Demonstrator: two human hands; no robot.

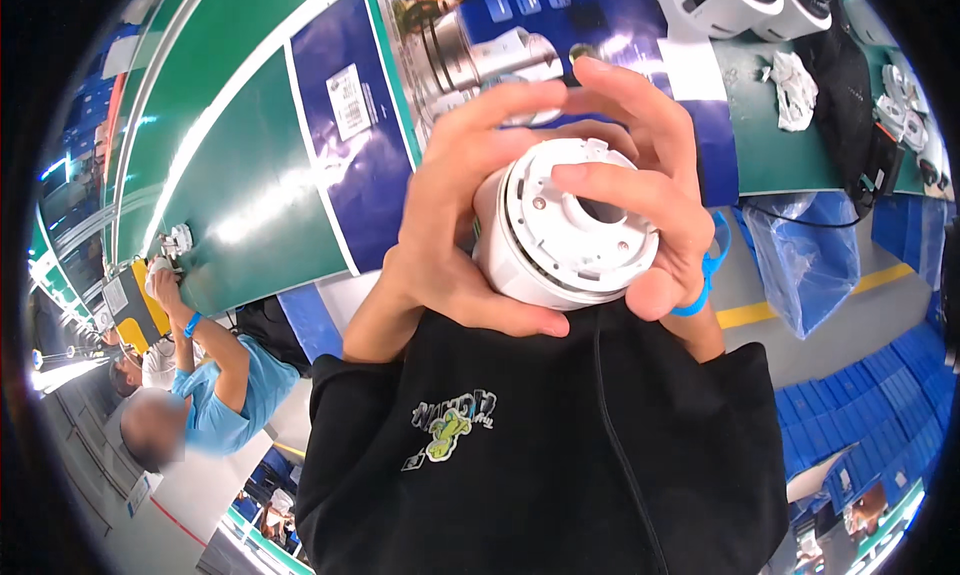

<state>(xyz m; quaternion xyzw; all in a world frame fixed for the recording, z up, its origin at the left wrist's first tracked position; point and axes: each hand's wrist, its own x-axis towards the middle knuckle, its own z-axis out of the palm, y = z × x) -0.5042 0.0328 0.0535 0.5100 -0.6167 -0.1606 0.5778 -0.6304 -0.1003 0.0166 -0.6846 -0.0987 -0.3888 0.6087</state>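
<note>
Both hands grasp a white round housing (565, 225) close to the chest: the left hand (450, 225) cups its side, the right hand (645, 195) wraps its rim, fingers over the open centre. Held clear of the green bench (260, 195), it could drop if either grip loosens.

white round housing (565, 225) 1 held; white domes (745, 0) 2 on bench; blue bags (805, 260) 1
</note>
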